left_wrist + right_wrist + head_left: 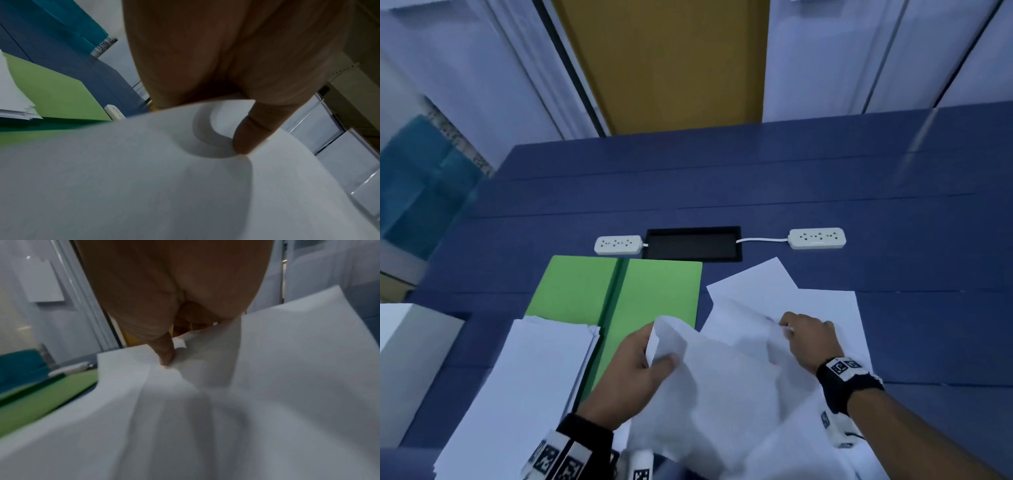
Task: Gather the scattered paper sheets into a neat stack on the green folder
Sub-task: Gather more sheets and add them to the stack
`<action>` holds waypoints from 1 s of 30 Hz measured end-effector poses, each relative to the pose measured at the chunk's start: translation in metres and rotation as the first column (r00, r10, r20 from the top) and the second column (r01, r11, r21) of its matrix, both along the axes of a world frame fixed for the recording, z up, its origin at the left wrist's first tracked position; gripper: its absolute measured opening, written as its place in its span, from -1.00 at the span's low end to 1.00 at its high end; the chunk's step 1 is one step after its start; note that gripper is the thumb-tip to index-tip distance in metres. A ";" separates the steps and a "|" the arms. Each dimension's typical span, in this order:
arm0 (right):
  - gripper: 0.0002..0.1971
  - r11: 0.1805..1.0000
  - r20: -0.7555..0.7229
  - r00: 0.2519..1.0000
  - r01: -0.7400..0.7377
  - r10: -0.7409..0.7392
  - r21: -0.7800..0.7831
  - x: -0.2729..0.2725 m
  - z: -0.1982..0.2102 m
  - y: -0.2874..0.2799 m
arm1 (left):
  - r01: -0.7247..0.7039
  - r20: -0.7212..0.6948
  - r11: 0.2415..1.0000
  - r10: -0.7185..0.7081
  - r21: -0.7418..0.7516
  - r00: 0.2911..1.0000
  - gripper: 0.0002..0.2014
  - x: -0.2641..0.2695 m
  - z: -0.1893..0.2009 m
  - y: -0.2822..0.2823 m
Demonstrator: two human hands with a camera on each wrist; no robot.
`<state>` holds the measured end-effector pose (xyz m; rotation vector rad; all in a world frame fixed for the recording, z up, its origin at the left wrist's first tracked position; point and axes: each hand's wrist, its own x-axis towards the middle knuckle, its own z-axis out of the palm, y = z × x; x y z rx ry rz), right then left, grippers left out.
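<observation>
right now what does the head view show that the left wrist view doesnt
Only the head view shows the right hand pinching a paper sheet, the black desk tray and the second power strip. Only the left wrist view shows the left thumb pressed into the held sheet from close up. Both show the green folder, the paper stack on it and the left power strip.

Both forearms are extended forward, each wrist fitted with a black band bearing coded markers. The left hand (635,371) is turned thumb-up, and a paper sheet (709,387) is pinched between thumb and fingers. The right hand (810,337) is held palm-down, its fingers curled onto the same sheet's far edge.
</observation>
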<state>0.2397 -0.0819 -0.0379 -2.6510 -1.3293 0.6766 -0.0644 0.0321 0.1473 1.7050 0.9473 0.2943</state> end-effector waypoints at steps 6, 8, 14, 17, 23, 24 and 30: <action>-0.86 0.760 -0.451 0.820 0.533 -0.354 0.373 0.003 0.058 -0.045 | 0.138 0.132 0.960 -0.108 -0.242 0.985 -0.85 0.011 -0.007 0.018; -0.96 0.608 -0.624 0.679 0.697 -0.387 0.380 0.003 0.084 -0.056 | 0.122 0.208 0.936 -0.054 -0.331 0.977 -0.88 0.018 -0.008 0.022; -0.92 0.459 -0.806 0.575 0.758 -0.137 0.463 -0.047 0.166 -0.072 | 0.121 0.410 0.758 0.205 -0.641 0.889 -0.62 0.051 -0.003 0.033; -0.66 0.520 -0.866 0.498 0.751 -0.039 0.408 -0.091 0.178 -0.074 | 0.142 0.455 0.731 0.250 -0.668 0.854 -0.56 0.064 0.003 0.038; -0.63 0.750 -0.926 0.374 0.597 0.055 0.285 -0.124 0.162 -0.092 | 0.159 0.382 0.628 0.237 -0.761 0.893 -0.53 0.057 -0.020 0.045; -0.61 0.761 -0.940 0.334 0.592 0.066 0.264 -0.122 0.161 -0.094 | 0.164 0.359 0.596 0.224 -0.786 0.906 -0.53 0.052 -0.025 0.045; -0.57 0.870 -0.946 0.306 0.430 0.109 0.240 -0.119 0.178 -0.083 | 0.164 0.325 0.582 0.183 -0.796 0.928 -0.60 0.032 -0.042 0.042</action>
